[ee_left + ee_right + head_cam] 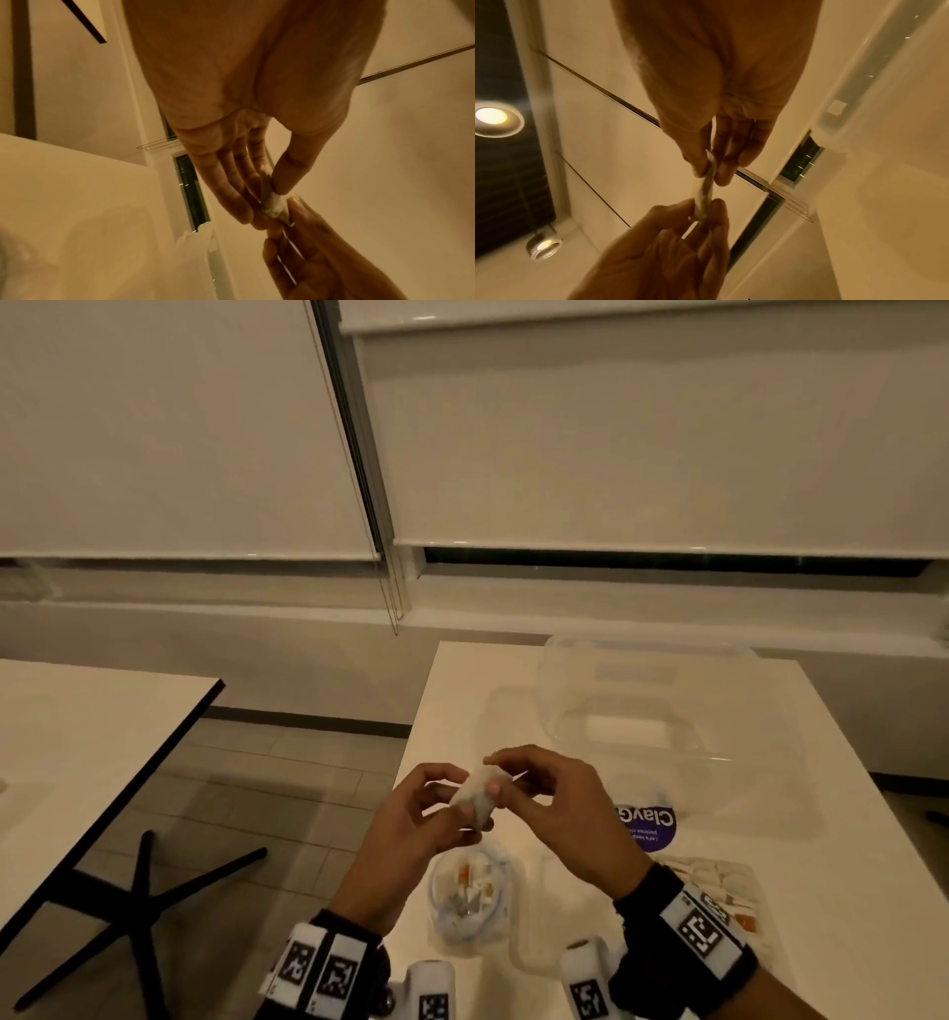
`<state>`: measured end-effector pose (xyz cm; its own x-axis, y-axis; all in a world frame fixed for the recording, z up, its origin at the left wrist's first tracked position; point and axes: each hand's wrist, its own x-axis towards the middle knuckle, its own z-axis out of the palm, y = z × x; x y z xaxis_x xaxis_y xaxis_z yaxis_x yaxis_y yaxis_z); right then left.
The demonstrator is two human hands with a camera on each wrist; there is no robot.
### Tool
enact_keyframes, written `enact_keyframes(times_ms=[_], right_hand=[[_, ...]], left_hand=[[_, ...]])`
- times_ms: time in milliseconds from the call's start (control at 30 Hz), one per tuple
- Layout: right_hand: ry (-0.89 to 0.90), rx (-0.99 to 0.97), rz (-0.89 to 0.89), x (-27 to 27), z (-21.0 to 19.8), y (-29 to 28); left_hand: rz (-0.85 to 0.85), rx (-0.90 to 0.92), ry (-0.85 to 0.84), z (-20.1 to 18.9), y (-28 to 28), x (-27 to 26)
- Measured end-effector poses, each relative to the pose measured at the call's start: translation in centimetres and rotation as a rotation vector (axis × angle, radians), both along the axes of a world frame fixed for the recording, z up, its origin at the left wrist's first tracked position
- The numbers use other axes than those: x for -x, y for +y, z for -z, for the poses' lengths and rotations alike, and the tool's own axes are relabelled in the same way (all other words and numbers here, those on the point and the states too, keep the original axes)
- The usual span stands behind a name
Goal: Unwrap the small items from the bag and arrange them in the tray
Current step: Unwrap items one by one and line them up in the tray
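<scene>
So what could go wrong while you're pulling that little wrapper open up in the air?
Both hands, left and right, pinch the small white wrapped item above the white table's left edge; if the wrapper tears suddenly, the piece might drop to the floor. A falling hand could also knock the clear plastic bag of small pieces just below. The clear plastic tray lies further right, so the carry risks a slip.

A white table (832, 963) carries a clear plastic lid (647, 695) and a purple round label (648, 825) – to the left stand a second table (77, 737) and a black chair base (138, 901) – with drawn roller blinds (169, 428) behind.
</scene>
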<state>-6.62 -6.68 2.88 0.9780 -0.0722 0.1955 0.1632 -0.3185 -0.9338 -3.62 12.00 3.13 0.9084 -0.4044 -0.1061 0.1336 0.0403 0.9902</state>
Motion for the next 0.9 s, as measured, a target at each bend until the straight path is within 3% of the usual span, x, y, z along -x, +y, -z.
enact_keyframes(times_ms=[367, 533, 667, 900], right_hand=[[-0.172, 0.247, -0.053, 1.8, -6.6, -1.3], [-0.213, 0.156, 0.015, 3.4, -7.5, -1.7], [-0.227, 0.153, 0.011, 4.2, -7.7, -2.4], [-0.209, 0.056, 0.049, 5.6, -7.4, -2.3]], left_hand=[[-0.107, -0.089, -0.366, -3.9, -2.4, 2.6], [-0.108, -0.094, -0.384, -4.8, -3.0, 3.4], [-0.011, -0.087, -0.399, -5.7, -3.3, 4.0], [-0.208, 0.099, -0.307, -6.5, -4.2, 4.2]])
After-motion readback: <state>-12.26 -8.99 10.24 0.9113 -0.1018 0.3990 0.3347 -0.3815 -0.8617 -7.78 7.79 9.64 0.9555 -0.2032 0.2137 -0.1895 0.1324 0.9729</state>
